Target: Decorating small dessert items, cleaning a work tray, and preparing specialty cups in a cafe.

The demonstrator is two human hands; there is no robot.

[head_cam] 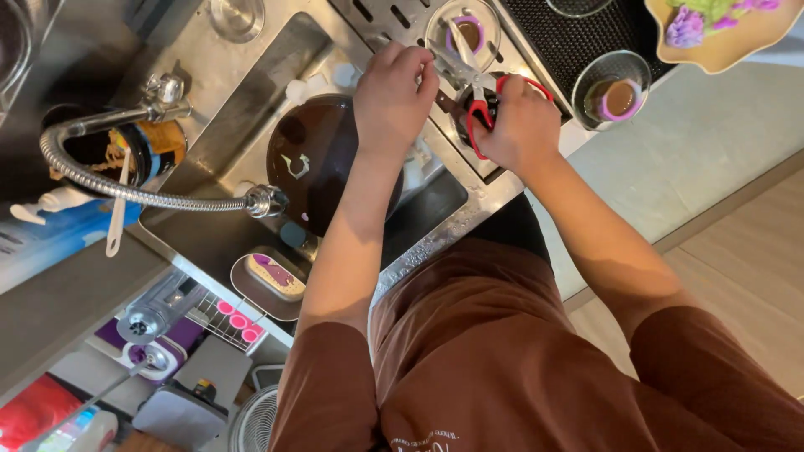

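Steel sink below; right hand grasps red scissors; left hand grip unclear.

A steel surface with a sunken sink carries things. A dark pan lies in the sink. On the drain rack near the far edge stands a glass bowl; another glass bowl sits on the black mat.

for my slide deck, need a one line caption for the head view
Right hand works red scissors over a glass bowl beside the sink, left hand steadying.
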